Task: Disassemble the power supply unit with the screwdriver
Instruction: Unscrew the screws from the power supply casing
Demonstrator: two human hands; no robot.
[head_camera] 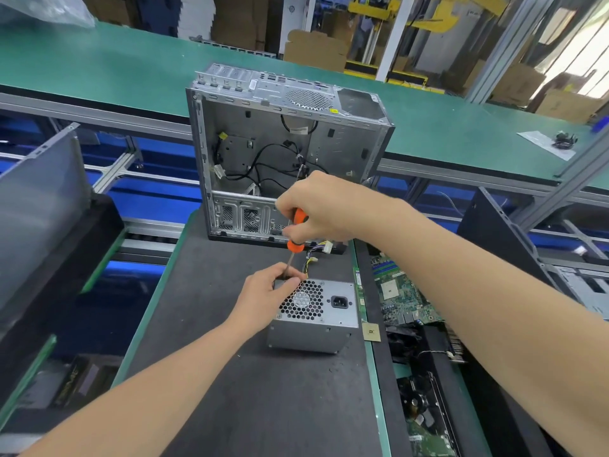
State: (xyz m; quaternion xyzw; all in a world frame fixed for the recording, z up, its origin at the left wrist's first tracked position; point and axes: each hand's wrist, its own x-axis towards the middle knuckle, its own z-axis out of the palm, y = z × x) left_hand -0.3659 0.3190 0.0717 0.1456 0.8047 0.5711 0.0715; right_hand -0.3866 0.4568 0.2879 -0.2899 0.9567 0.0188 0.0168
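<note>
at the far left, seeing a grey metal panel point(39, 199) leaning tilted against a black stand. in the middle, on the dark mat point(230, 374), gripping the far left corner of the power supply unit point(316, 319) with the left hand point(267, 290), fingers curled over its edge. finding this unit standing on the mat near the right border, with the fan grille and the power socket facing up, and coloured wires point(316, 250) coming out at its far side. above it, holding the orange handle of the screwdriver point(295, 245) with the right hand point(316, 209), fingers closed tightly round it. pointing the shaft down at the corner under the left hand, the tip being hidden behind the left fingers. behind both hands, seeing an open computer case point(263, 143) standing at the far end of the mat, black cables hanging inside. to the right, just beside the unit, seeing a green motherboard point(398, 291) lying lower, and a small square chip point(371, 331) near the front right corner of the unit.
</note>
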